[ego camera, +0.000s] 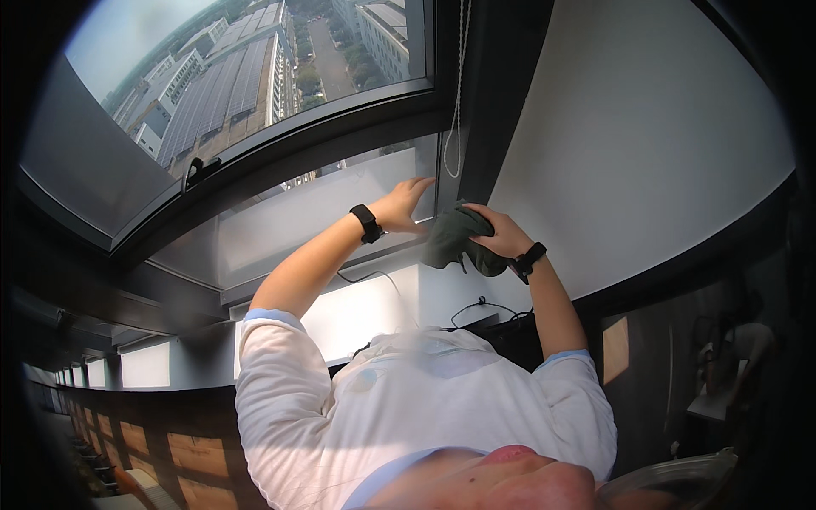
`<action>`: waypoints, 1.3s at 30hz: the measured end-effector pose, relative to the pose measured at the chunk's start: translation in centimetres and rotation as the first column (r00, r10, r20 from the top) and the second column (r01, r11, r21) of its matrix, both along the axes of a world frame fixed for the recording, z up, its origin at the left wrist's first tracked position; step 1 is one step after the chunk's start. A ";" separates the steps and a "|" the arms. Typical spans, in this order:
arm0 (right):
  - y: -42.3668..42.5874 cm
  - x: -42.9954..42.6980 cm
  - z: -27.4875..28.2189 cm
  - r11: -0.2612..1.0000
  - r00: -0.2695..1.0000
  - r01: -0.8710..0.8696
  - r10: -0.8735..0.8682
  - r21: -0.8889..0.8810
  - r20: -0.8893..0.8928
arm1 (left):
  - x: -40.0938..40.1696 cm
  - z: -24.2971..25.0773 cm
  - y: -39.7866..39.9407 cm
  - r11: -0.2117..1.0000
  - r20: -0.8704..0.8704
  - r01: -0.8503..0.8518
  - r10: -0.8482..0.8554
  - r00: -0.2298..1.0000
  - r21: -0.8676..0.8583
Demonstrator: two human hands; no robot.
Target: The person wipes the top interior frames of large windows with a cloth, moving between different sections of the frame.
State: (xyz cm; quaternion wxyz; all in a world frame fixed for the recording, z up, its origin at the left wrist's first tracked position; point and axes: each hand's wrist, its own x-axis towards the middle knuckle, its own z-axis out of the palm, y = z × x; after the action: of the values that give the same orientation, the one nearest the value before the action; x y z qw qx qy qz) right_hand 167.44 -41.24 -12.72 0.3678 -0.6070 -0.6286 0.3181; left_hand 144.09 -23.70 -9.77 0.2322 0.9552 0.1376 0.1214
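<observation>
My right hand [507, 234] grips a bunched dark green cloth [456, 236], which hangs in loose folds below the fingers. My left hand [401, 205] is empty, its fingers spread, just left of the cloth. It is in front of the lower window pane [319, 210], near the pane's right edge; whether it touches the glass I cannot tell. Both wrists carry a black band, the left one [366, 223] and the right one [528, 261]. Beneath my hands lies a white windowsill [440, 290], partly sunlit.
Above the pane runs a dark window frame [299, 143] with a handle [199, 171]. A blind's bead chain [454, 146] hangs beside a white panel [644, 146]. Black cables [484, 306] lie on the sill. Wooden-looking surfaces [197, 452] catch sunlight at lower left.
</observation>
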 end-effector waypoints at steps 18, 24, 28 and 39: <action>1.4 -6.5 -3.0 0.971 0.983 0.175 -0.164 0.163 -0.079 | -4.0 -2.8 -5.5 0.558 0.429 0.098 0.502 0.751 -0.824; 13.0 -6.3 4.4 0.536 0.888 0.356 -0.450 0.765 -0.098 | -1.2 5.7 1.3 0.886 0.778 -0.159 0.459 0.429 -0.435; 19.2 -6.3 3.0 0.416 0.657 0.350 -0.748 0.840 0.097 | 0.3 5.5 8.0 0.656 0.724 -0.737 0.428 0.541 0.163; 19.1 -3.9 -0.1 0.307 0.727 0.306 -0.686 0.901 -0.013 | -0.1 2.8 9.6 0.518 0.715 -0.749 0.326 0.619 0.412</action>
State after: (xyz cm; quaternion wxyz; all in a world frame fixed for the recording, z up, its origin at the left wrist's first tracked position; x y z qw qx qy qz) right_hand 163.54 -22.15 -12.83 0.5705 -0.5535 -0.5305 -0.2946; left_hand 144.00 -14.13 -6.99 -0.1585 0.7898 0.3142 0.5023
